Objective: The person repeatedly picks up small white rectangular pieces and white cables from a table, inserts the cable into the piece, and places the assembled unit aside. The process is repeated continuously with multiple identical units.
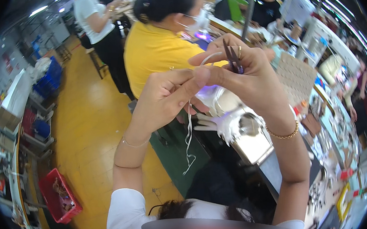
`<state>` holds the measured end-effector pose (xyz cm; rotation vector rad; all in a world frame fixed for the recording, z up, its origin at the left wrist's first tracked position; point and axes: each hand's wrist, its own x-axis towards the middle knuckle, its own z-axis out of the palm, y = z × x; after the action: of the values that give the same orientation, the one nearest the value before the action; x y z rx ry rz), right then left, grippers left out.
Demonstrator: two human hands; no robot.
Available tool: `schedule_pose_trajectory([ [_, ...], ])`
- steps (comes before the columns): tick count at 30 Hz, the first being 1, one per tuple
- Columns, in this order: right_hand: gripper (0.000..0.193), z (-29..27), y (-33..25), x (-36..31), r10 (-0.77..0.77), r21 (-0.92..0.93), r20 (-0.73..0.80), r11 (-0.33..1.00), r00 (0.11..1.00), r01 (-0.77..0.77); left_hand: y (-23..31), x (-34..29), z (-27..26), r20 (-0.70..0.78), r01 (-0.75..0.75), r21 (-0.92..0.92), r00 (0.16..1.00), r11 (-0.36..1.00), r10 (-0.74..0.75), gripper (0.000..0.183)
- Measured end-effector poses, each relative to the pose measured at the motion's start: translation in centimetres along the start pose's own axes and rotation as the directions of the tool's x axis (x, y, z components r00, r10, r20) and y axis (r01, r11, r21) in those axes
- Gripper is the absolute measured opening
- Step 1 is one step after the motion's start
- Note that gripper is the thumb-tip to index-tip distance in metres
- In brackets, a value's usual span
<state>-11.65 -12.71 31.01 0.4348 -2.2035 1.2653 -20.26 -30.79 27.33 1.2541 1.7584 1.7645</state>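
Raised in front of me, my left hand (170, 93) is closed, pinching a thin white cord (189, 132) between thumb and forefinger. The cord's loose, kinked tail dangles below the fingers, and a short end curves up above them. My right hand (251, 74) meets the left at the fingertips. Its curled fingers hold small dark scissors (231, 57), blades upward and slightly apart. Whether the right fingertips also grip the cord is hard to make out. Behind my hands, a bundle of white strips (226, 125) lies on the workbench by a bright, shiny surface (253, 143).
A person in a yellow top (163, 46) sits just ahead; another in white (91, 17) stands farther left. Cluttered worktables (322, 141) run along the right, with a beige perforated panel (294, 78). At left are a red bin (52, 210) and blue crates (47, 79).
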Motion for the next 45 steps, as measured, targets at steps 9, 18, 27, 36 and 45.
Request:
schedule_pose_trajectory([
  [9, 0.015, -8.8, -0.9, -18.7, 0.23, 0.263, -0.433, 0.957, 0.872, -0.121, -5.3, -1.3, 4.4, -0.039, -0.178, -0.012, 0.983, 0.984, 0.177, 0.054],
  [18, 0.03, -21.9, -10.8, -49.1, 0.289, 0.273, -0.859, 0.957, 0.423, -0.099, -20.9, -14.6, -21.1, -0.767, 0.652, 0.642, 0.54, 0.404, 0.347, 0.036],
  [27, 0.031, -22.5, -17.2, -56.6, 0.105, 0.081, -0.98, 0.987, 0.171, -0.14, -28.6, -26.0, -32.6, -0.888, 0.929, 0.233, 0.082, -0.289, -0.452, 0.048],
  [36, 0.026, -16.9, -15.4, -51.7, 0.125, 0.123, -0.913, 0.992, 0.389, -0.029, -21.4, -1.0, 12.1, 0.575, 0.353, 0.458, 0.582, 0.816, -0.575, 0.023],
  [45, 0.01, -10.3, 0.2, -44.2, 0.879, 0.722, -0.418, 0.475, 0.231, -0.502, -25.3, 12.0, 41.3, 0.661, -0.418, 0.404, 0.749, 0.813, 0.057, 0.05],
])
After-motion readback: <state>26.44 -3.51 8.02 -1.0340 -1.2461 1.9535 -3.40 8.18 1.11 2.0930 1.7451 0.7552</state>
